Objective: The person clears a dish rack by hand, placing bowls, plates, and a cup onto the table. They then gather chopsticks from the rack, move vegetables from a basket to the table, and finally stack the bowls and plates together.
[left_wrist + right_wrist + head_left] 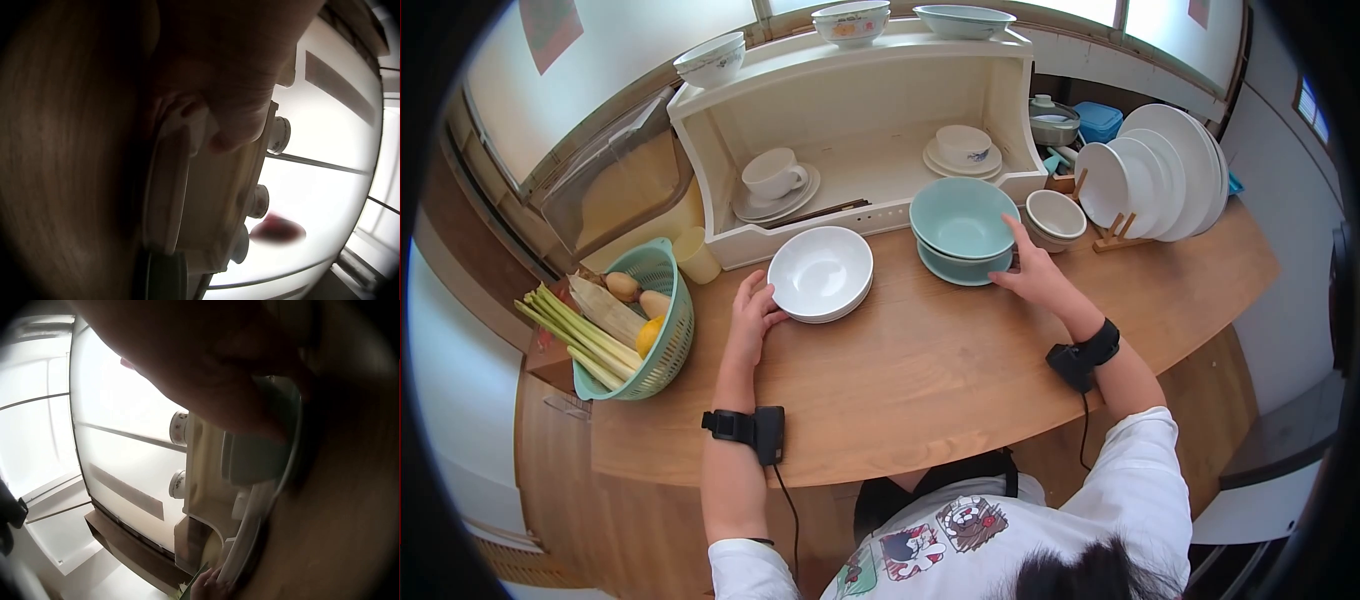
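White bowls [820, 272] — nested together

On the table [880, 400], a shelf [870, 110]: three bowls [851, 24] along its top, two cups [770, 175] on saucers [785, 209] inside. Front-left of the shelf, a basket [670, 350] with vegetables [580, 335] in it. Before the shelf, stacked bowls [820, 275] on the left, left hand [750, 320] at their left side; stacked dishes [962, 217] on the right, right hand [1038, 277] at their right side. Farther right, small bowls [1056, 215], then plates [1190, 175] in a rack [1122, 242]; behind them, a pot [1052, 125] and a box [1098, 120].
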`<action>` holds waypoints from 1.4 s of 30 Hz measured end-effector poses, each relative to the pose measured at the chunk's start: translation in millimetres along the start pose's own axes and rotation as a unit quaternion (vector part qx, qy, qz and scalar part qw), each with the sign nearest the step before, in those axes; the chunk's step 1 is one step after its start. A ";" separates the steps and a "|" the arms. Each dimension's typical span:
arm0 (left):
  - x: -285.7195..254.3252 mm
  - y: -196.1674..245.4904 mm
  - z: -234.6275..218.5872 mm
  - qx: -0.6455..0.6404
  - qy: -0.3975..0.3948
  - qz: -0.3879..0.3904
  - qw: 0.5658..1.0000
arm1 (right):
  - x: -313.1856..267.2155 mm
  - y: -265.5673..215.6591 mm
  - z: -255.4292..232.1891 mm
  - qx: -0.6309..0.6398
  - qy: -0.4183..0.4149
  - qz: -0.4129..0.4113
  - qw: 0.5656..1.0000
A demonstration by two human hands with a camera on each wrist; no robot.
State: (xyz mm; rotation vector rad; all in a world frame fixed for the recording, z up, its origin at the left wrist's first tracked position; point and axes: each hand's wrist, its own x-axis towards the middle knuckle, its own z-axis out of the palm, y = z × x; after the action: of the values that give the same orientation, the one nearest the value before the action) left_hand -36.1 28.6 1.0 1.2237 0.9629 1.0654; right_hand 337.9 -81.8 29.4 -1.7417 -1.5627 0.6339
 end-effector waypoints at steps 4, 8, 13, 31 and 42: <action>0.4 0.0 -0.1 -0.013 0.008 -0.007 1.000 | -1.6 -1.0 10.6 0.054 -0.016 -0.044 0.997; -0.4 0.1 0.5 -0.009 0.012 -0.010 1.000 | -3.3 -8.2 20.8 0.108 -0.045 -0.078 0.990; -0.5 2.7 4.3 -0.015 0.035 -0.008 0.999 | -3.1 -16.9 30.4 0.115 -0.079 -0.095 0.986; 4.4 -3.4 -0.3 -0.018 0.032 -0.003 0.999 | -7.7 -25.0 23.8 0.120 -0.066 -0.050 0.989; 2.8 -3.9 -1.4 -0.023 0.034 -0.003 0.999 | 17.8 11.9 -26.2 -0.053 0.191 -0.055 0.979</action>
State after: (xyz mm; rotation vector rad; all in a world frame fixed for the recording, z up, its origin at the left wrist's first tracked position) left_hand -36.4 31.5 -3.1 1.1539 0.9875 1.1245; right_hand 367.9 -69.2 38.6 -1.7172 -1.4264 0.1478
